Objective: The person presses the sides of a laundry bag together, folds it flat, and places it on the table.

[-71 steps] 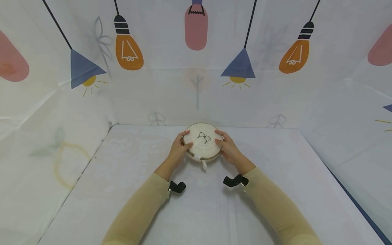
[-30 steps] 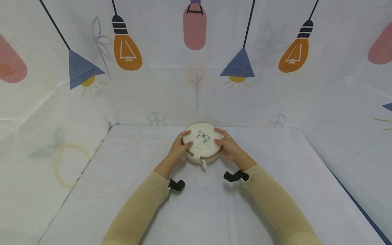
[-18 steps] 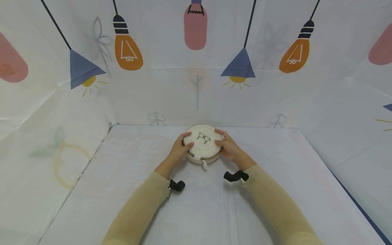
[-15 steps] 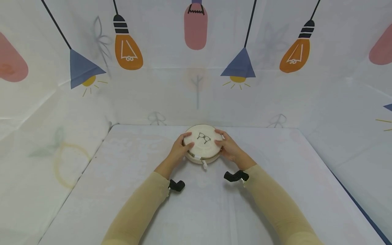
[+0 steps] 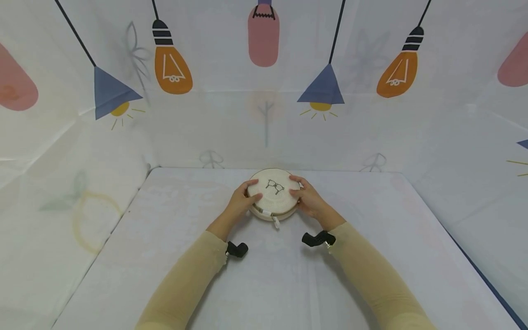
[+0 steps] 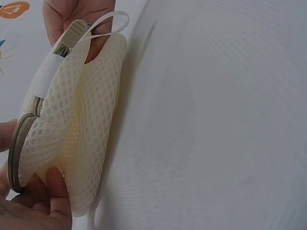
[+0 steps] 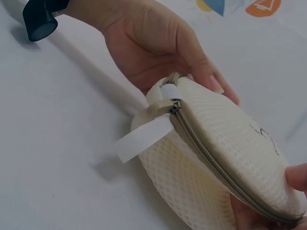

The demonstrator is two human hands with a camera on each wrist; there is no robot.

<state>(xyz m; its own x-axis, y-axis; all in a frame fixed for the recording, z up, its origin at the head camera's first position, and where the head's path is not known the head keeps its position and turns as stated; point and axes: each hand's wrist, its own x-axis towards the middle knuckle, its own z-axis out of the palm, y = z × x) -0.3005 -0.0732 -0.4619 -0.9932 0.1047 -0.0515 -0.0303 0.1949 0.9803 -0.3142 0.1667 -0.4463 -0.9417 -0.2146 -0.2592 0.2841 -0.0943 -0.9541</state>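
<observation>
A round cream mesh laundry bag (image 5: 274,197) is at the far middle of the table, its flat top printed with a pair of glasses. My left hand (image 5: 239,201) grips its left side, thumb on top and other fingers around the edge. On the opposite side my right hand (image 5: 310,200) holds the rim the same way. Along the near edge runs a zipper (image 7: 211,160), its teeth joined where they show in the right wrist view. A white ribbon loop (image 6: 113,24) hangs by the zipper pull (image 6: 74,33). The mesh side bulges and creases under the fingers.
The white table (image 5: 264,284) meets a back wall sheet (image 5: 231,123) printed with lamps and bulbs just behind the bag. Similar sheets stand at left and right. A black wrist mount (image 5: 237,250) sits on the left wrist and another (image 5: 317,239) on the right.
Both hands keep their hold on the laundry bag. The bag has shifted very slightly toward me; little else differs.
</observation>
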